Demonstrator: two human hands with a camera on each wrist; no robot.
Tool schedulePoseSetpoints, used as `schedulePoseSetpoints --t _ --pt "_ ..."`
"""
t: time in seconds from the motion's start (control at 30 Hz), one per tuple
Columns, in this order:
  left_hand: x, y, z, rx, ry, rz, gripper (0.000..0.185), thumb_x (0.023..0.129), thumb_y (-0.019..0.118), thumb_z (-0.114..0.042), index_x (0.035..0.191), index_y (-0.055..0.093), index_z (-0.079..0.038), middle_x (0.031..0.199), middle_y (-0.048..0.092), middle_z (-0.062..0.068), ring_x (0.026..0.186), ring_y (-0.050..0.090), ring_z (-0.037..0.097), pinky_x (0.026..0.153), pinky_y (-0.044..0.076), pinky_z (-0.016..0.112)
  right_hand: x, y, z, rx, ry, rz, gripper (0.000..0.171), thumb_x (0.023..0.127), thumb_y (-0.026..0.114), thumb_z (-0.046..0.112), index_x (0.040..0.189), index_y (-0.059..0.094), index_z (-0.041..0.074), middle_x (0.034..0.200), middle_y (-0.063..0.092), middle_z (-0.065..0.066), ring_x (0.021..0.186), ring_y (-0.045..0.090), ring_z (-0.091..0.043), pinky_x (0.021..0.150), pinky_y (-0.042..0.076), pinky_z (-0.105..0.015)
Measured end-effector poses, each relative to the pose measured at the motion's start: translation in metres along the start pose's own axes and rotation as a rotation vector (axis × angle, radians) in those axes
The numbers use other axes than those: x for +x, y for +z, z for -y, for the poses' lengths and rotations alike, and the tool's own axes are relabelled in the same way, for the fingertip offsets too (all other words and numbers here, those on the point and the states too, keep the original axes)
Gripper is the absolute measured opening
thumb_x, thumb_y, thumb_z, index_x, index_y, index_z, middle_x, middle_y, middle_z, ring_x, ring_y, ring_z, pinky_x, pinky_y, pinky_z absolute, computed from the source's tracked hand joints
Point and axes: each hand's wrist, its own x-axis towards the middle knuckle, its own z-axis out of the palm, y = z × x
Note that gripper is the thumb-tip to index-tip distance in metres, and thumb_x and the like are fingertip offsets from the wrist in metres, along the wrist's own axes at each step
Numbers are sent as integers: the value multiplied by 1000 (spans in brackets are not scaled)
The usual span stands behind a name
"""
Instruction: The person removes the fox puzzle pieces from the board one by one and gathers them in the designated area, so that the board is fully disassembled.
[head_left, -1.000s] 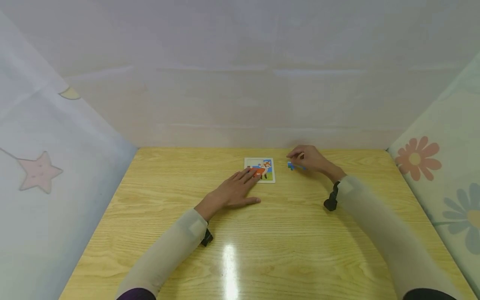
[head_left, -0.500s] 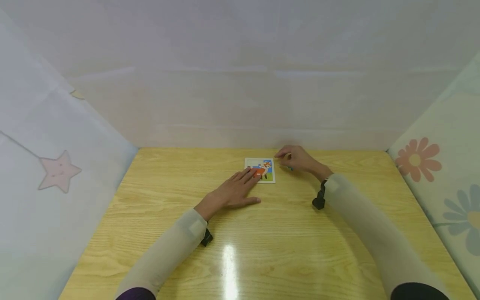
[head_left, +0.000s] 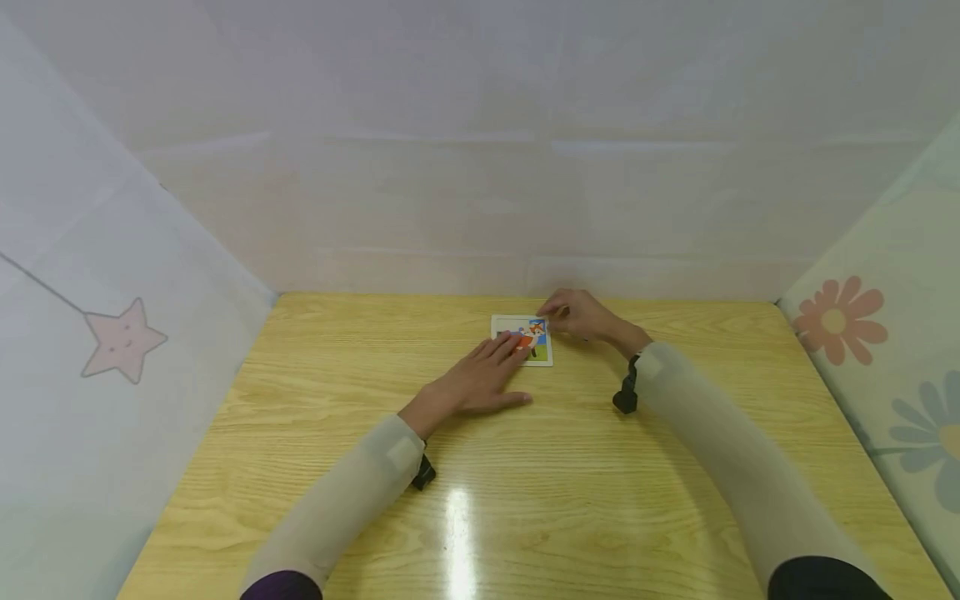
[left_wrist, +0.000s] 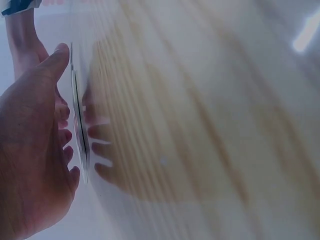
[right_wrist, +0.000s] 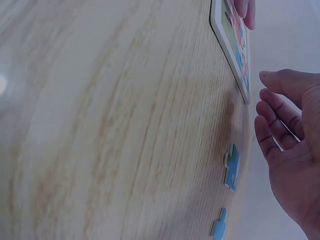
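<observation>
A small fox jigsaw board [head_left: 522,339] lies flat on the wooden table [head_left: 525,500], towards its far edge, and both hands are at it. The left hand [head_left: 480,382] lies palm down on the tabletop with its fingers straight and slightly spread, their tips resting on the near left part of the board, over the orange of the fox. From the left wrist camera the board [left_wrist: 79,125] shows only edge-on as a thin pale line under those fingers [left_wrist: 62,137].

The right hand [head_left: 581,315] sits just beyond the board's far right corner, fingertips right by that corner. In the right wrist view the hand [right_wrist: 292,165] is loosely open, fingers gently curved with gaps between them, palm turned to the table and nothing in it. Below its palm, on the bare wood, lie two loose blue puzzle pieces [right_wrist: 231,167], one just behind the other [right_wrist: 219,223], both apart from the fingers. The white-rimmed board [right_wrist: 231,47] lies ahead of its fingertips, not touching them as far as that view shows.

No writing or brand can be read on the board or the pieces; the picture is too small to show any. Both forearms wear pale sleeves. To the right of the right arm hangs a flower-print cloth [head_left: 885,367], and to the left of the left arm a cloth with a pink star [head_left: 123,340].
</observation>
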Motion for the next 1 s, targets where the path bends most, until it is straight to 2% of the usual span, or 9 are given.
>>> schedulePoseSetpoints --t 0.17,0.5,1.0 --pt "5 1 -1 10 3 4 89 106 37 -71 172 12 -16 179 2 13 165 0 31 133 8 50 3 3 -2 7 -6 12 27 96 76 -2 123 76 -3 122 69 -18 115 65 -36 104 55 -52" --pt "8 0 -3 3 -6 31 89 107 36 -71 172 11 -17 179 1 12 165 1 31 133 8 50 9 9 0 -71 -80 27 27 94 78 -3 121 77 -4 121 69 -19 113 64 -37 100 56 -54" --pt "12 -2 -4 56 -22 36 91 106 32 -74 172 10 -15 179 4 10 165 6 31 133 12 49 12 14 -2 -104 -79 64 26 97 74 0 123 77 -3 122 65 -17 113 63 -35 96 57 -51"
